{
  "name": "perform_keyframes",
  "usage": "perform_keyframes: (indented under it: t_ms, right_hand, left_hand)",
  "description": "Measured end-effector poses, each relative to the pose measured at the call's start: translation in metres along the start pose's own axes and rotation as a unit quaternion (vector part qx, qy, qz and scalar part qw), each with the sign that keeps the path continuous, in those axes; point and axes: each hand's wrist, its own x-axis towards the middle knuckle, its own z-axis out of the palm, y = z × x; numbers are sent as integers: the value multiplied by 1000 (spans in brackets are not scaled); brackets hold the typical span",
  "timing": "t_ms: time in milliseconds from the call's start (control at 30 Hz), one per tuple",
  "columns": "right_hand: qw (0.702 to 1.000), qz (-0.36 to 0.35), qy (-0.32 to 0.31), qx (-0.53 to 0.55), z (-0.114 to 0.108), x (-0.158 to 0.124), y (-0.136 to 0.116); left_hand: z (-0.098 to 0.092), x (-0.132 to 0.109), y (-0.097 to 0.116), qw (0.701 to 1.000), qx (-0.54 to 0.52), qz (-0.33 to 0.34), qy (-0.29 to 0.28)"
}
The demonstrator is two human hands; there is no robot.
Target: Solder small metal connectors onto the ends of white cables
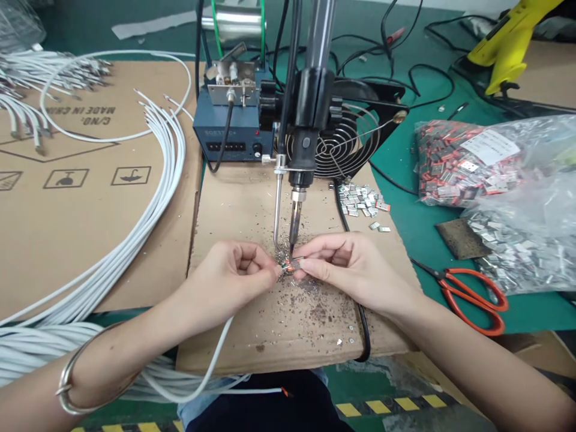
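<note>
Under the tip of an upright soldering iron [296, 219], both hands meet. My left hand [240, 270] pinches the end of a white cable [219, 351], which hangs down from beneath it; the fingers hide most of that end. Between the thumb and fingers of my right hand [346, 263] is a small metal connector with orange plastic [294, 264]. The cable's wires meet the connector right below the iron's tip. A thin metal feed tube [278, 210] comes down beside the iron. Whether the tip touches the connector cannot be made out.
Behind stand a blue soldering station [234, 129], a solder spool [238, 24] and a fan [337, 135]. Small metal parts [362, 200] lie on cardboard. At right are orange-handled scissors [472, 297], bagged connectors [468, 162] and a yellow glue gun [506, 51]. White cables [153, 198] cover the left.
</note>
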Motion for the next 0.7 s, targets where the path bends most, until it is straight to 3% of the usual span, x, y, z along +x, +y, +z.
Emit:
perform_keyframes:
  t_ms: [167,300,500,700]
  right_hand:
    - [1000,15,3,-21,1,-1,-2]
    - [998,34,-36,-41,-3,-6,-4]
    - [986,-1,-157,-57,-17,-23,-11]
    - [986,-2,-161,-31,-18,-49,-16]
  left_hand:
    - [0,0,-1,1000,16,-1,-12]
    - [0,-4,-3,999,25,13,-37]
    - [4,-26,-5,983,61,34,-171]
    - [22,-43,-12,985,32,39,-166]
